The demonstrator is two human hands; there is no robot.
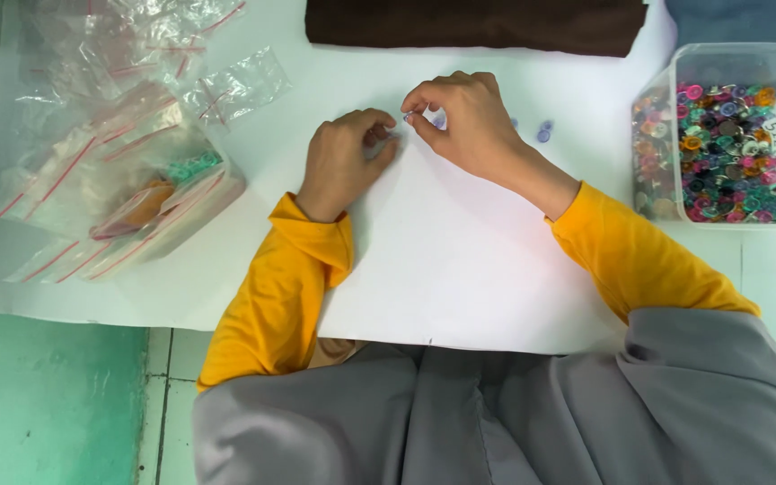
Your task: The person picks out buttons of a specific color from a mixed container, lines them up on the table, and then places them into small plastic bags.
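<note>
**A:** What's the biggest thing under my fingers from where you sit?

**B:** The white sheet of paper (460, 269) spread flat; both hands rest on it. Beyond the fingertips lies a folded dark brown cloth (473, 22).

**A:** I see it. Out past my left hand (343, 162) is a heap of clear plastic zip bags with red seal strips (110, 153), some showing orange and green contents. Well to the outer side of my right hand (469, 126) stands a clear plastic tub (747, 63) full of small multicoloured round pieces (720, 153).

**B:** And the hands themselves?

**A:** They meet fingertip to fingertip. My right thumb and forefinger are pinched narrow on a tiny pale blue round piece (409, 116); it sits right between the two hands, just off the paper. The left fingers are curled in, their tips touching or nearly touching that same piece; I cannot tell whether they grip it.

**B:** How does it look?

**A:** Mostly hidden by the fingers, only a bluish speck shows. Two similar loose blue round pieces (543, 133) lie on the paper just behind my right knuckles.
</note>
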